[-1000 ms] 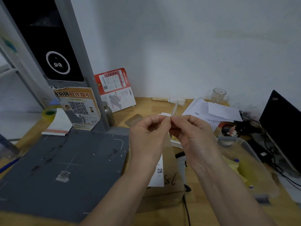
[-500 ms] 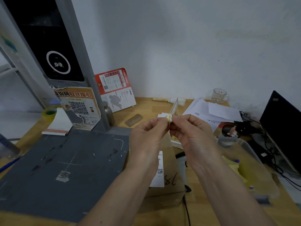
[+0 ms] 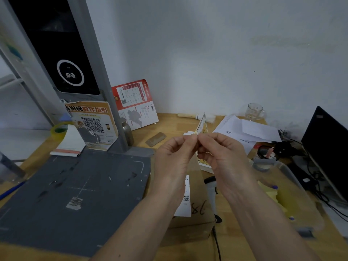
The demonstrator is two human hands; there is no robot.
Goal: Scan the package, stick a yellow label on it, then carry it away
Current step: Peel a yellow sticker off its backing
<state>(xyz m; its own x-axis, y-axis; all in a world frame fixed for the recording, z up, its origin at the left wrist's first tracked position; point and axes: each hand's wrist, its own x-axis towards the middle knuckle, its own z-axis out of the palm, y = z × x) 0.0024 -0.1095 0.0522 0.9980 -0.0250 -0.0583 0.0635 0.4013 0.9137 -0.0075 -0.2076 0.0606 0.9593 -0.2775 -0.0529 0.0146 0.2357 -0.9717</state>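
Above the box (image 3: 195,189): left hand (image 3: 174,159) and right hand (image 3: 224,157) together, fingertips pinching a yellow label (image 3: 201,125) between them. Box on the desk (image 3: 169,127), right of the scanner pad (image 3: 75,185).

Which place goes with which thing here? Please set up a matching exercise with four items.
Things:
1. cardboard package
2. glass cup
3. tape roll
4. yellow label

Places:
A. pinched between the left hand and the right hand
B. far left of the desk, behind the notepad
C. on the desk below the hands, beside the grey scanner mat
D. at the back by the wall, behind the white papers

Pairs: 1-C, 2-D, 3-B, 4-A
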